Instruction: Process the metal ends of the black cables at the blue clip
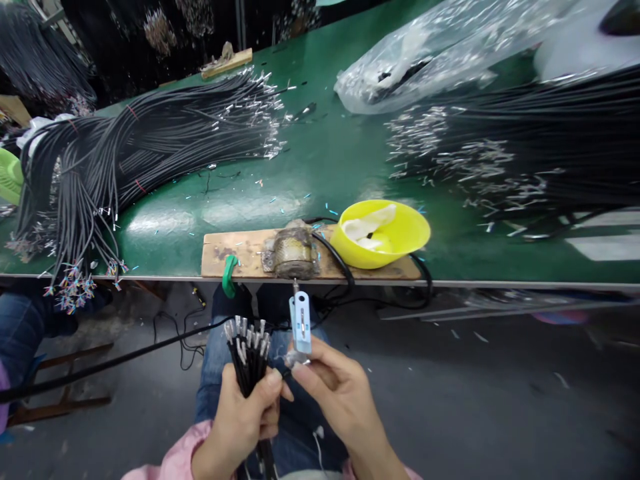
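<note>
My left hand is wrapped round a bundle of black cables, whose silvery stripped ends point up and away from me. Close beside it, my right hand pinches a single black cable near its frayed, whitish end. That end sits just below a light blue plastic clip, and the right fingertips are at the clip's lower part. The clip hangs from the shaft of a small, worn motor at the table edge. My right fingers partly hide the cable end.
The motor is mounted on a wooden board with a green clamp handle. On the board sits a yellow bowl. Cable bundles lie left on the green table, and more cables right, beside a plastic bag.
</note>
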The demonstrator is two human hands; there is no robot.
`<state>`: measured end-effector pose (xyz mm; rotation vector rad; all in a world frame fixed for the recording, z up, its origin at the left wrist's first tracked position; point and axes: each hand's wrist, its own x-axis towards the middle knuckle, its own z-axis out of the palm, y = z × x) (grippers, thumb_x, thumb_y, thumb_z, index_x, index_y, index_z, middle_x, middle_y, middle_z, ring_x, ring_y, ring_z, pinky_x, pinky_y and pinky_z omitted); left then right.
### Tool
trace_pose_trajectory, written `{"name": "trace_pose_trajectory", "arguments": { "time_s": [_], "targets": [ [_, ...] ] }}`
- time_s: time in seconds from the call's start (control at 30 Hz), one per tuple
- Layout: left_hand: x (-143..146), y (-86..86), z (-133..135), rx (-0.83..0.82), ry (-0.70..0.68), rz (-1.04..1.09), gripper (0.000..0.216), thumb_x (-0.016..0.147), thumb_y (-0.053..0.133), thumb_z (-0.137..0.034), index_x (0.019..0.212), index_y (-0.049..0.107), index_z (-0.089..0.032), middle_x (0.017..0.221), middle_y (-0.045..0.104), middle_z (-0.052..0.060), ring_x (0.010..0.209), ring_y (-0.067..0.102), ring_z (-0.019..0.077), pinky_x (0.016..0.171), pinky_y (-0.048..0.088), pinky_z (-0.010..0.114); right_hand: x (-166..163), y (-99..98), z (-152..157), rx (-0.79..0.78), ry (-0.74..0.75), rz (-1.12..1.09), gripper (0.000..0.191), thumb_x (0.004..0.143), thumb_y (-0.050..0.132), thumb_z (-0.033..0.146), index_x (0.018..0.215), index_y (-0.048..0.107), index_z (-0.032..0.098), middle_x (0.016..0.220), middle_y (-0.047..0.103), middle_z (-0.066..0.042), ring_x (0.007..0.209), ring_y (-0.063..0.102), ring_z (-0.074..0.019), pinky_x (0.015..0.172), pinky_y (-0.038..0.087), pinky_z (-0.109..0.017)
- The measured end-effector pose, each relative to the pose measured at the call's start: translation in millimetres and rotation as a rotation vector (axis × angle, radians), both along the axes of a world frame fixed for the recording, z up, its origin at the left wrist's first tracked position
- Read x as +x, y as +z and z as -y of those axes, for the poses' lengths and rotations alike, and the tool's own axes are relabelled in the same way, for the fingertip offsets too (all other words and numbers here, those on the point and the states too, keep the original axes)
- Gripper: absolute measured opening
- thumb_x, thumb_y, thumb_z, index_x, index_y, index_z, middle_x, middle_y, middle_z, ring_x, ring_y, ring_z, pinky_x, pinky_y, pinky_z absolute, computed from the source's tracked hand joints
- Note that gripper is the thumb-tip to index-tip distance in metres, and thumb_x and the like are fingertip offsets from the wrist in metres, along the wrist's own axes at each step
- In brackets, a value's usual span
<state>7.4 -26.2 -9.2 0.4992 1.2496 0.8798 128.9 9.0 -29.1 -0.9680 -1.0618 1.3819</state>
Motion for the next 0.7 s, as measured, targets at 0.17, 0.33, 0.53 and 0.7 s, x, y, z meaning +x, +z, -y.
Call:
{"name": "trace_pose_trajectory", "arguments": {
  "time_s": [0.17, 0.33, 0.53, 0.7],
  "targets": [
    [4.3, -8.7, 4.6, 0.085, 0.052, -0.031, 0.040, 0.062, 0.073, -0.055, 0.067, 0.056, -0.019, 0.039, 0.034, -0.009, 0.031, 0.027, 0.0040, 0.031, 0.025, 0.019, -9.7, -3.8, 5.9, -0.032, -0.092, -0.034, 0.029, 0.077, 0.064, 0.042, 0.062, 0.058, 0.018, 0.055, 0.051, 0.001, 0.046, 0.046, -0.0114, 0.039, 0.038, -0.022],
    [4.0, -16.4, 6.4, 0.065, 0.127, -0.112, 0.039, 0.058, 0.076, -0.051, 0.068, 0.058, -0.018, 0.047, 0.046, -0.004, 0.036, 0.037, 0.0067, 0.034, 0.033, 0.021, -11.6, 3.8, 7.9, 0.495, -0.456, 0.378, 0.015, 0.079, 0.059, 0.011, 0.070, 0.062, 0.023, 0.060, 0.056, -0.001, 0.056, 0.053, -0.0170, 0.054, 0.045, -0.030],
    [0.8, -1.7, -2.6, 0.126, 0.102, -0.166, 0.039, 0.059, 0.076, -0.053, 0.066, 0.062, -0.017, 0.052, 0.052, -0.002, 0.043, 0.045, 0.0102, 0.043, 0.042, 0.024, -4.0, 6.1, 2.9, 0.215, -0.123, 0.065, 0.019, 0.082, 0.060, 0.037, 0.072, 0.064, 0.022, 0.062, 0.056, -0.003, 0.056, 0.053, -0.0174, 0.051, 0.045, -0.029],
    [-1.9, 13.8, -16.3, 0.282, -0.001, -0.146, 0.029, 0.058, 0.080, -0.043, 0.057, 0.066, -0.019, 0.067, 0.067, 0.006, 0.069, 0.063, 0.0214, 0.075, 0.053, 0.034, 3.4, 6.2, -7.7, -0.345, 0.313, -0.386, 0.040, 0.054, 0.078, 0.054, 0.063, 0.065, 0.017, 0.057, 0.051, 0.000, 0.052, 0.048, -0.0129, 0.049, 0.041, -0.025]
  ]
}}
